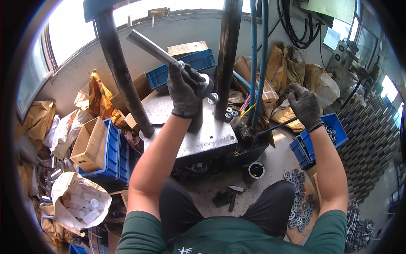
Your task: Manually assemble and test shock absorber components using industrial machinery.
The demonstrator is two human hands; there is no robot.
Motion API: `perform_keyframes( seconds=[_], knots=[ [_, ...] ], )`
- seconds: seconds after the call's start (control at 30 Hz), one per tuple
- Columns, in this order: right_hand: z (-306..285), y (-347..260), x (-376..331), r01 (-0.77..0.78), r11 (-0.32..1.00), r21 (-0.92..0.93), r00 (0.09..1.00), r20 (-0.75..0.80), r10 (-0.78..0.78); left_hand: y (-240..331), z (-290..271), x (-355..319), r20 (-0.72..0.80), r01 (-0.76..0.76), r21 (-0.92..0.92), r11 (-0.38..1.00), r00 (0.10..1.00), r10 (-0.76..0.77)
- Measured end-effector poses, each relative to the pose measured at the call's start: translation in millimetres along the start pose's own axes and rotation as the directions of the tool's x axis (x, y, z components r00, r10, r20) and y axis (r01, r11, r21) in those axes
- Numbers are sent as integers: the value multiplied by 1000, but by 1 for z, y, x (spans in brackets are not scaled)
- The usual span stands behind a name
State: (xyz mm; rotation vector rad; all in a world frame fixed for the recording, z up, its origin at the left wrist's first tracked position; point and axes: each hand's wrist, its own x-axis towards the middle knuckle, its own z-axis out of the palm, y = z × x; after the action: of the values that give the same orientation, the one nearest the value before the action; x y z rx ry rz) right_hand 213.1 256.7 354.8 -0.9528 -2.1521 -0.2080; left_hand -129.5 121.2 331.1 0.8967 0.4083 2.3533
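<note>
In a dark glove, my left hand [184,91] is wrapped round a shiny metal shaft [150,46], held tilted over the machine's metal table [190,143]. Below the fingers are a round metal collar [206,86] and a small ring-shaped end [213,98]; whether they belong to the shaft I cannot tell. My gloved right hand [305,106] is raised at the right, fingers bent and apart, with nothing visible in it. Close to it ends a black lever [277,126]; contact between them is unclear. Several small ring-shaped parts [231,113] stand at the table's right edge.
Dark upright columns [122,72] flank the metal table. Blue crates [114,152] stand left, and another blue bin [334,127] right. A sack of white pieces [80,203] sits lower left. A hammer [233,198] and several spoked wheels [299,201] lie low down.
</note>
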Motion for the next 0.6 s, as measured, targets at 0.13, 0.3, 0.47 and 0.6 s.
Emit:
perform_keyframes(
  seconds=[0.13, 0.3, 0.47, 0.6],
  knots=[
    [-8, -10, -10, -3, 1000, 0, 1000, 10, 3, 6, -30, -94, -293, 272, -336, 901, 879, -375],
    [-22, -4, -40, -11, 1000, 8, 999, 34, 11, -39, -117, -152, -294, 394, -674, 626, 634, -715],
    [-31, -17, -91, -72, 974, 213, 996, 74, 57, -104, -232, -168, -236, 447, -606, 658, 689, -686],
    [-44, 8, -159, -171, 944, 283, 985, 43, 165, -91, -200, -159, -248, 491, -619, 612, 617, -747]
  ],
)
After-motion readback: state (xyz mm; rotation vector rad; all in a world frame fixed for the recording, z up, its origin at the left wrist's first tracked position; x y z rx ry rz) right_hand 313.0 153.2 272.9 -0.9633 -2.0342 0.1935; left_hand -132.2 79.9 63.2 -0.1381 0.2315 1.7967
